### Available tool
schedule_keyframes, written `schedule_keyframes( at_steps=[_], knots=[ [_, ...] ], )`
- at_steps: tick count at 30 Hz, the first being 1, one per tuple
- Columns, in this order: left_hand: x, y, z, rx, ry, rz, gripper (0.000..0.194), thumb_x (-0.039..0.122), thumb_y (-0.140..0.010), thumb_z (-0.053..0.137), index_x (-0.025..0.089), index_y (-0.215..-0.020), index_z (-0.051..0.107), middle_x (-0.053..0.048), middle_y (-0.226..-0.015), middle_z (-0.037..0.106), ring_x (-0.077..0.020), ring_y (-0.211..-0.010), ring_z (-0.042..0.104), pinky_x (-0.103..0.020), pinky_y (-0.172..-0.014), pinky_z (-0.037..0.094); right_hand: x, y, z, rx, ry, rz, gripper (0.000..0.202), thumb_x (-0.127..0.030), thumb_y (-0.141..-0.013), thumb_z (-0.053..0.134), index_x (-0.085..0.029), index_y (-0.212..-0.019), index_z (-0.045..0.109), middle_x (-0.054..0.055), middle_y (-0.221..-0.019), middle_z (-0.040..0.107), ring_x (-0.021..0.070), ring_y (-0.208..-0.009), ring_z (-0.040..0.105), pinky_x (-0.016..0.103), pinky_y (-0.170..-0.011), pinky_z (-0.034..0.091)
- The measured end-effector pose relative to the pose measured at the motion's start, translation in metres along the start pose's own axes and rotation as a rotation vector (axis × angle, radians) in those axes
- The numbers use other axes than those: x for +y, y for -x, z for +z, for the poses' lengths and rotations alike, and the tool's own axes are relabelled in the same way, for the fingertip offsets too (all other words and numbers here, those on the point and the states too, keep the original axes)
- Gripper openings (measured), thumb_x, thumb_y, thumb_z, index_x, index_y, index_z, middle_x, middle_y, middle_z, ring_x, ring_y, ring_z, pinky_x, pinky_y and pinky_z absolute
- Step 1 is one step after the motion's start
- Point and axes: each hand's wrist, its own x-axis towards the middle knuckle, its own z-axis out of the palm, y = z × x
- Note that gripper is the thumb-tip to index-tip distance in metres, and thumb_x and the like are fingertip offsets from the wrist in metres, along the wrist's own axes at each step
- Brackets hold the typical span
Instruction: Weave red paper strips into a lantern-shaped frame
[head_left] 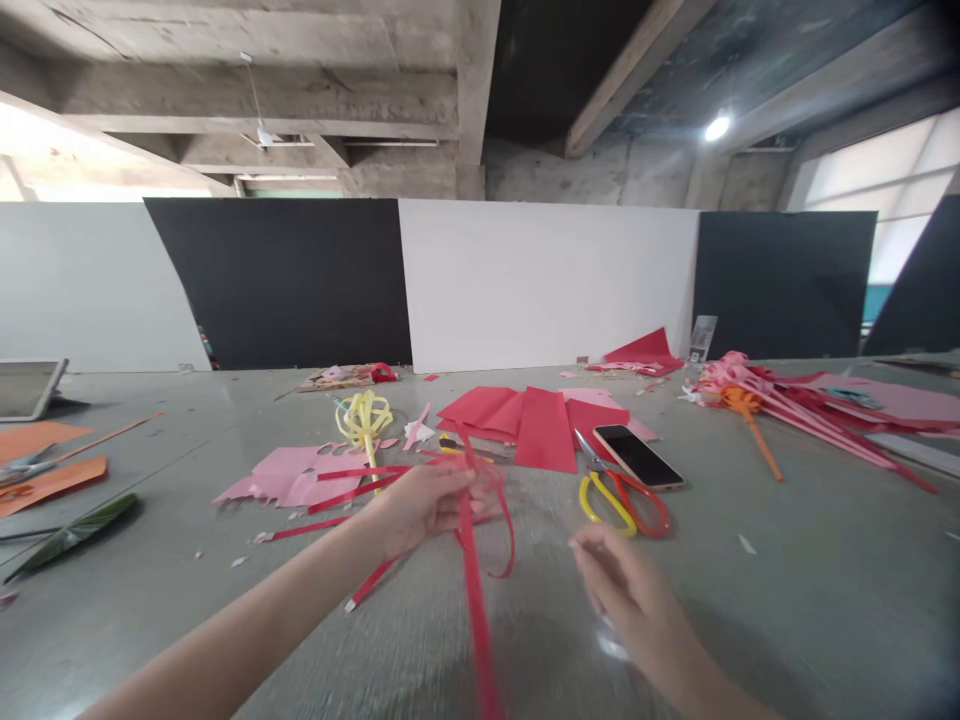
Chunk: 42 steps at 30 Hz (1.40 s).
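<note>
My left hand (427, 503) pinches a bunch of red paper strips (474, 590) at the middle of the table. Several strips fan out to the left beneath my wrist, some with whitish tips; one curls to the right, and a long one hangs toward me. My right hand (619, 590) is off to the right, apart from the strips, slightly blurred, with its fingers curled; whether anything small is between them cannot be made out. Scissors (622, 500) with yellow and red handles lie just beyond it, touching a phone (637, 455).
Red paper sheets (546, 430) lie behind the strips. A yellow paper flower (365, 420) and cut pink paper (296, 475) are left of centre. Pink and red strips (810, 410) with an orange piece (754, 430) lie right; orange paper (60, 485) and a leaf-like item (79, 535) lie left.
</note>
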Motion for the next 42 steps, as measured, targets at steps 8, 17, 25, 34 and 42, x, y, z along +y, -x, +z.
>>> schedule_keyframes(
  at_steps=[8, 17, 25, 34, 42],
  knots=[
    [-0.020, -0.009, 0.026, 0.093, 0.030, 0.024, 0.008, 0.021, -0.075, 0.055, 0.013, -0.074, 0.054, -0.003, -0.071, 0.064, -0.0105, -0.061, 0.061, -0.020, -0.057, 0.048, -0.010, 0.006, 0.007, -0.409, -0.318, 0.130, 0.008, -0.025, -0.071, 0.054, -0.022, -0.066, 0.060, 0.002, -0.085, 0.059, 0.0159, -0.079, 0.056, 0.023, -0.060, 0.044],
    [-0.012, -0.009, 0.036, 0.032, 0.019, 0.151, 0.014, 0.026, -0.075, 0.055, 0.013, -0.078, 0.051, -0.007, -0.079, 0.062, -0.0136, -0.067, 0.060, -0.026, -0.063, 0.048, -0.023, 0.013, 0.009, -0.609, -0.148, 0.322, 0.011, -0.024, -0.070, 0.056, -0.017, -0.077, 0.062, 0.003, -0.078, 0.064, 0.0156, -0.076, 0.057, 0.026, -0.070, 0.042],
    [-0.058, 0.033, 0.043, 0.049, -0.174, 0.123, 0.026, 0.040, -0.074, 0.051, 0.014, -0.078, 0.048, -0.001, -0.072, 0.054, -0.0103, -0.060, 0.054, -0.024, -0.058, 0.042, -0.019, 0.012, 0.014, -0.469, -0.153, 0.311, 0.010, -0.025, -0.071, 0.053, -0.017, -0.071, 0.057, -0.001, -0.065, 0.057, 0.0125, -0.064, 0.053, 0.022, -0.060, 0.040],
    [-0.111, 0.045, 0.044, -0.093, -0.120, 0.141, 0.018, 0.028, -0.069, 0.056, 0.014, -0.072, 0.045, 0.002, -0.062, 0.052, -0.0109, -0.053, 0.057, -0.023, -0.052, 0.042, -0.011, 0.014, 0.026, -0.397, -0.178, 0.237, 0.011, -0.024, -0.073, 0.051, -0.016, -0.074, 0.057, 0.001, -0.068, 0.059, 0.0132, -0.066, 0.054, 0.022, -0.060, 0.041],
    [-0.111, 0.041, 0.047, -0.067, -0.052, 0.055, 0.010, 0.014, -0.061, 0.050, 0.012, -0.071, 0.048, 0.004, -0.054, 0.054, -0.0118, -0.050, 0.059, -0.021, -0.049, 0.043, -0.010, 0.019, 0.030, -0.401, -0.111, 0.197, 0.012, -0.022, -0.074, 0.050, -0.017, -0.077, 0.060, 0.001, -0.072, 0.062, 0.0143, -0.070, 0.057, 0.023, -0.063, 0.043]
  ],
)
